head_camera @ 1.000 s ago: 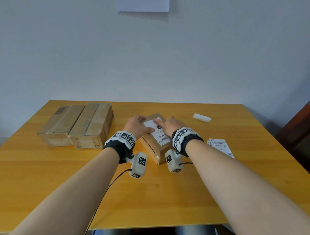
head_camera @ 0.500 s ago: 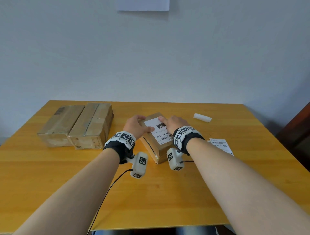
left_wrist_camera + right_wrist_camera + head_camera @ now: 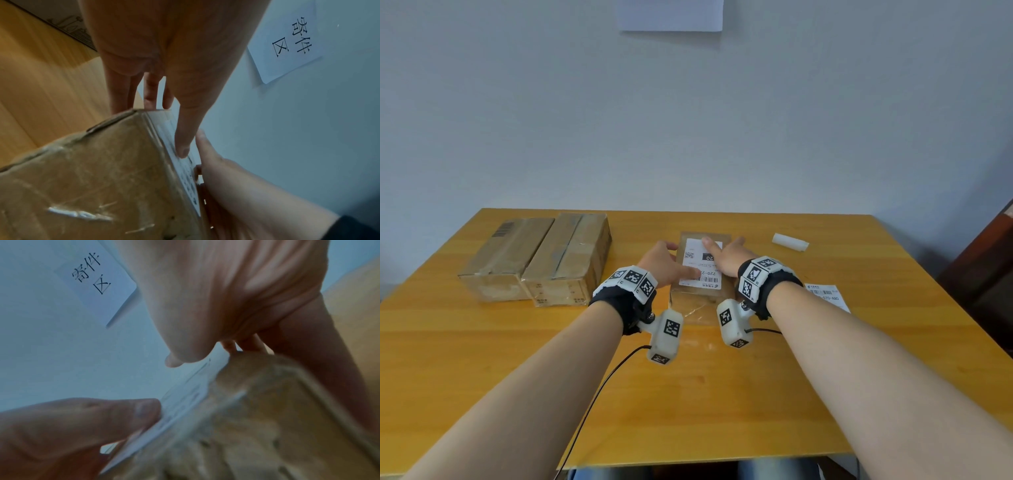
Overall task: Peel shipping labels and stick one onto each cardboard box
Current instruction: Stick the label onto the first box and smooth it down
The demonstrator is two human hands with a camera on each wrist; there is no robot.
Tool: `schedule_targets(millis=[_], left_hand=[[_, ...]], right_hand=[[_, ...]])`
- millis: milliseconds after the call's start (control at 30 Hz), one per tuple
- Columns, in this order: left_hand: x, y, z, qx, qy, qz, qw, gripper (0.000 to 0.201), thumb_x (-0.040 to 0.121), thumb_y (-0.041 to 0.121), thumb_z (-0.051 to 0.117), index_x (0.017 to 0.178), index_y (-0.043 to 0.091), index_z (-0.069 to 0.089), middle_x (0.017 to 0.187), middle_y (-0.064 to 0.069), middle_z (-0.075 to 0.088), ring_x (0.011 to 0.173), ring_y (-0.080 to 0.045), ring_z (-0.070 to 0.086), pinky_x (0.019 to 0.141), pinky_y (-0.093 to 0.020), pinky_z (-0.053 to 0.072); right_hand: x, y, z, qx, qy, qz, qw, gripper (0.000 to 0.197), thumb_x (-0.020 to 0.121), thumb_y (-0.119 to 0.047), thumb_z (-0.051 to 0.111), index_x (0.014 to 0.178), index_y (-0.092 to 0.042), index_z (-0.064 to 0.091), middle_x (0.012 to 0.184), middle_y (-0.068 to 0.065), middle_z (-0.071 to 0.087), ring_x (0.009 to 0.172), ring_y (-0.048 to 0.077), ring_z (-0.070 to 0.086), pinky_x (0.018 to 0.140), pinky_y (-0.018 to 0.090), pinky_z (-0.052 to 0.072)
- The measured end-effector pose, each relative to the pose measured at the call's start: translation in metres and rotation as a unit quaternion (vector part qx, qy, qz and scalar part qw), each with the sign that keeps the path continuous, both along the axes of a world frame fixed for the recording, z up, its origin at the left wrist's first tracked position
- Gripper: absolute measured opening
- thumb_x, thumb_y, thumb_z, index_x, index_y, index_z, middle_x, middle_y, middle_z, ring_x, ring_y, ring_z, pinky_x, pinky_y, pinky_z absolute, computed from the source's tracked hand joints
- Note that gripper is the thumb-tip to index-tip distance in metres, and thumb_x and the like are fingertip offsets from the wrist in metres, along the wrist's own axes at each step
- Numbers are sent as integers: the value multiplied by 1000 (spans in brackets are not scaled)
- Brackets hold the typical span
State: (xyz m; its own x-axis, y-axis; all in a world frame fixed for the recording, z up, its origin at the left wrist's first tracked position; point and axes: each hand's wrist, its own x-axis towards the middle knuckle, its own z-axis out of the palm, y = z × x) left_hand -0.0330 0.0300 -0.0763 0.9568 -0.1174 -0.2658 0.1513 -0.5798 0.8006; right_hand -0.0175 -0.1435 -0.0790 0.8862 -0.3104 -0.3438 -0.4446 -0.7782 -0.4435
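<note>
A small cardboard box (image 3: 702, 303) stands square to me at the middle of the table, with a white shipping label (image 3: 697, 262) on its top. My left hand (image 3: 664, 265) holds the box's left side, thumb flat on the label's near part. My right hand (image 3: 731, 262) holds the right side, one finger lying on the label's far part. In the left wrist view the left thumb (image 3: 185, 142) presses the label (image 3: 185, 175) on the box (image 3: 92, 170). The right wrist view shows the box (image 3: 257, 410) and label (image 3: 180, 402), blurred.
Two larger cardboard boxes (image 3: 506, 260) (image 3: 571, 260) sit side by side at the table's left, no label visible on them. A printed label sheet (image 3: 825, 294) lies right of my right wrist. A white paper roll (image 3: 790, 241) lies far right. Dark furniture (image 3: 989, 267) borders the right.
The small box has turned from a diagonal position to square with the table edge, both hands staying on it. My right finger has slid toward the label's far end.
</note>
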Motion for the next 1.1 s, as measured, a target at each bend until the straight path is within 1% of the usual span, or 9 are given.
schedule_targets(millis=[100,200,267,367,467,600,867,1000,1100], left_hand=[[-3,3,-1,-1,1,-19,1000,91,76,26,91,149,15,37,107,1,70,95,-18,72,94,-43,58],[-6,5,1,-6,10,-29,1000,89,77,25,90,149,15,38,101,3,70,91,-16,71,91,-40,59],[-8,6,2,-3,15,-36,999,87,78,26,90,148,13,40,99,4,68,88,-14,70,86,-37,59],[-10,5,4,17,5,-46,999,83,80,30,88,147,15,42,97,9,60,83,-6,62,68,-24,49],[-9,4,2,31,-1,-52,998,87,76,38,90,148,19,43,105,7,59,92,-10,61,76,-28,48],[-8,5,0,42,-6,-58,997,89,74,42,90,148,21,44,119,-1,61,104,-18,63,90,-35,53],[-7,5,2,35,6,-63,997,84,78,37,89,146,18,44,101,9,65,89,-8,64,76,-28,50],[-5,5,1,32,11,-65,997,86,77,38,89,146,17,44,100,8,65,92,-10,66,86,-33,54],[-4,5,0,24,15,-64,998,84,77,37,89,146,17,44,99,8,65,93,-12,67,93,-36,55]], right_hand=[[-5,6,7,16,-17,-4,1000,109,87,-87,35,161,-18,-5,141,18,56,92,31,66,70,38,54],[-6,13,10,21,-33,-9,999,109,84,-88,42,161,-26,-3,160,17,25,129,42,53,98,47,52],[-8,18,10,23,-41,-3,999,107,86,-84,46,161,-25,-2,161,16,16,135,42,48,100,48,49],[-9,27,9,8,-50,0,999,107,85,-84,49,160,-27,0,155,16,19,126,42,55,86,44,49],[-9,32,2,-26,-38,17,999,110,83,-88,45,161,-29,-6,154,17,15,114,42,60,77,41,45],[-8,31,3,-25,-44,6,999,111,84,-85,49,161,-30,-8,151,17,19,116,42,59,78,43,46],[-4,19,5,14,-68,-17,997,105,89,-73,58,161,-27,-1,147,19,38,118,39,59,76,41,44],[1,12,4,9,-64,-16,998,100,91,-72,56,158,-25,0,119,14,63,89,32,67,63,37,50],[1,5,7,6,-47,-9,999,96,96,-69,51,159,-21,-3,88,5,65,63,22,59,48,31,40]])
